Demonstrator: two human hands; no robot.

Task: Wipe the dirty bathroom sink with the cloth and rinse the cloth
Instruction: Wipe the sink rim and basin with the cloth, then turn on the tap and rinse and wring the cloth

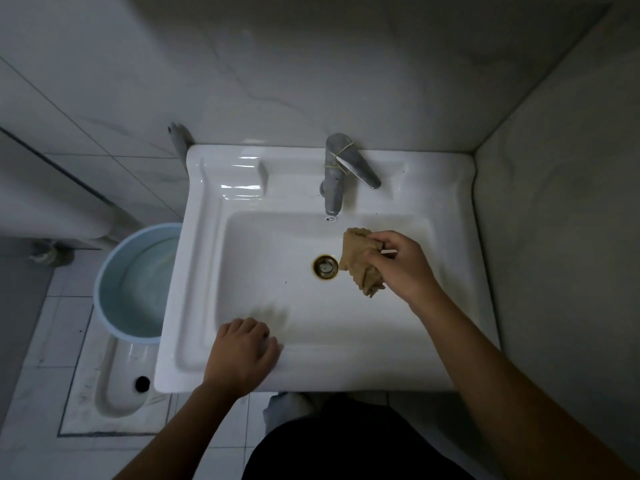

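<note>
A white rectangular sink (207, 265) fills the middle of the view, with a stained brass drain (325, 267) in its basin. My right hand (403, 265) holds a crumpled tan cloth (360, 263) above the basin, just right of the drain and below the tap. The metal tap (334, 174) stands at the back rim, its lever bound with a rubber band; no water runs from it. My left hand (242, 355) rests on the sink's front rim with its fingers curled, holding nothing.
A light blue bucket (114, 271) holding water stands on the floor left of the sink. A squat toilet pan (117, 386) lies below it. Tiled walls close in behind and to the right. My dark-clothed legs (346, 441) are under the front rim.
</note>
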